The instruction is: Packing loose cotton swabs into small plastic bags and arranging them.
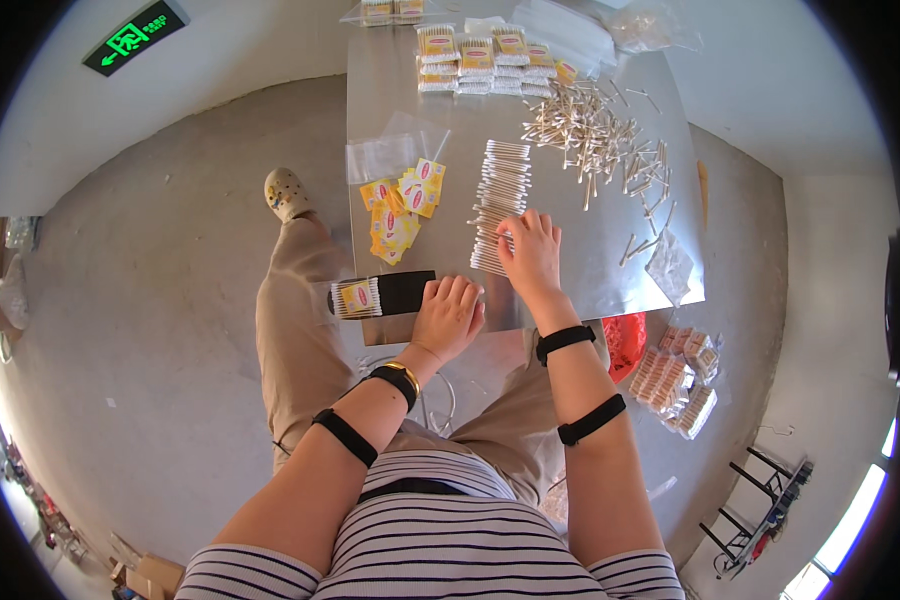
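A ladder-like row of cotton swabs (501,180) runs toward me along the metal table. At its near right side is my right hand (532,257), fingers bent and tips pinched on swabs. My left hand (449,318) rests by the table's front edge, at the right end of a flat black strip (407,292). Its fingers are curled inward, and whatever they hold is hidden under the hand. On the strip's left end lies a clear bag (356,298) of swabs with a yellow card.
Yellow-and-white cards (395,232) and clear empty bags (382,157) lie at the table's left. Loose swabs (595,130) are heaped at the right, behind a crumpled clear bag (670,265). Filled swab packs (477,57) are stacked at the back; bundled packs (662,382) sit below right.
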Available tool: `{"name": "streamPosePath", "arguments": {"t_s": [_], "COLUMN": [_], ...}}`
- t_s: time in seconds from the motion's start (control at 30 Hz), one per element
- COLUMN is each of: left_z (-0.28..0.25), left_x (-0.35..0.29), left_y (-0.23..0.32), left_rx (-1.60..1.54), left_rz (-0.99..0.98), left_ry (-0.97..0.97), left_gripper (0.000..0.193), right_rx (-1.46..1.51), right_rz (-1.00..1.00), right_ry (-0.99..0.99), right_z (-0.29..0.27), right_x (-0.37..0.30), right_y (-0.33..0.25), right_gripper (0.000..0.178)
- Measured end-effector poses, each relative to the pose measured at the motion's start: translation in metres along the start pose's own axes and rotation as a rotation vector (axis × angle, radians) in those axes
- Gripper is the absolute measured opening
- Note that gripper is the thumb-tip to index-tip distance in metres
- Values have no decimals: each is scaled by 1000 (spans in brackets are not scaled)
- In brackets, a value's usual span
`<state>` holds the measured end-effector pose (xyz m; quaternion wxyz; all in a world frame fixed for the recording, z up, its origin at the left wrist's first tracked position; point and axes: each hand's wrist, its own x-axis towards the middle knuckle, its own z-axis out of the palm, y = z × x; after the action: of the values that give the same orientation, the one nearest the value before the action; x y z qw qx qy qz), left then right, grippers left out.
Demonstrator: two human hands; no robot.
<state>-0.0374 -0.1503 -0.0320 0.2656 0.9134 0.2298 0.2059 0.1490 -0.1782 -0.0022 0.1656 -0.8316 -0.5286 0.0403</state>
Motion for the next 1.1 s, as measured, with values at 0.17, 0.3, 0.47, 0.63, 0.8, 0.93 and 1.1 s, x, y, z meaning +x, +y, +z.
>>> {"name": "streamPosePath", "arguments": {"t_s": [0.17,0.3,0.47,0.63,0.8,0.93,1.1], "left_z": [0,0,-4,-13,-3,1,1], "left_x": [0,0,-3,19,46,47,39], "left_y": [-1,-1,-3,-3,-14,-13,-14], "left_rx": [7,3,-96,-43,379,490,424], "left_rz": [2,2,-14,56,196,229,252], "left_ry": [0,-14,-19,-52,-314,-324,-365], "left_gripper": [22,22,29,51,76,86,86], "right_rx": [0,-2,145,190,266,295,339], "right_rz": [12,16,122,198,247,307,370], "right_ry": [-12,9,35,119,161,188,172], "right_z": [1,3,-7,-10,-9,-6,-4], "right_x": [-2,-17,-40,-73,-96,-106,-113], "right_y": [0,-4,-7,5,4,4,-3], "right_gripper": [12,11,19,26,30,30,31]}}
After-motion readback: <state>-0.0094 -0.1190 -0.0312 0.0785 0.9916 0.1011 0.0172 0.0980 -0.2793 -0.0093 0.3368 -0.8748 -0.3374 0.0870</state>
